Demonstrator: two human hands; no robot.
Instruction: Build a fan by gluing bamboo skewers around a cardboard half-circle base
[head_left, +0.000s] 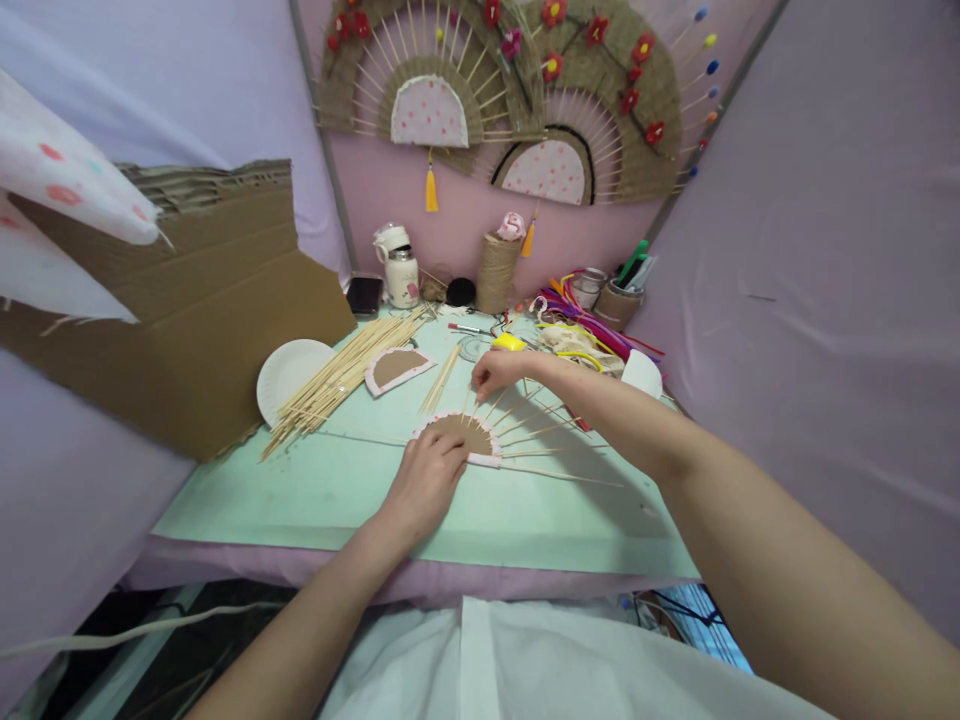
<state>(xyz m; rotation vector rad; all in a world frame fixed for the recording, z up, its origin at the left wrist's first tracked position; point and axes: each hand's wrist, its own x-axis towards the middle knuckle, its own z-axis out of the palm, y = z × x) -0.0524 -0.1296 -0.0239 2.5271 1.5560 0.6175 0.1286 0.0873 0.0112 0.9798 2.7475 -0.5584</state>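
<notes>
A brown cardboard half-circle (474,433) with a pink-and-white fabric border lies on the table, thin bamboo sticks fanning out from its right and upper side. My left hand (429,475) rests on its left part, fingers laid over the cardboard and covering some of it. Just above the curved edge, my right hand (495,374) is closed in a pinch on a thin bamboo stick (475,408), whose lower end points down at the cardboard. Another bordered half-circle (397,368) lies behind to the left. A few loose sticks (441,380) lie between it and my right hand.
A big bundle of sticks (341,380) overlaps a white paper plate (285,375) at left. Behind stand a white bottle (402,275), a twine roll (495,275) and coloured pipe cleaners (592,325). Large cardboard (225,320) leans at left; decorated fans (517,60) hang at the back.
</notes>
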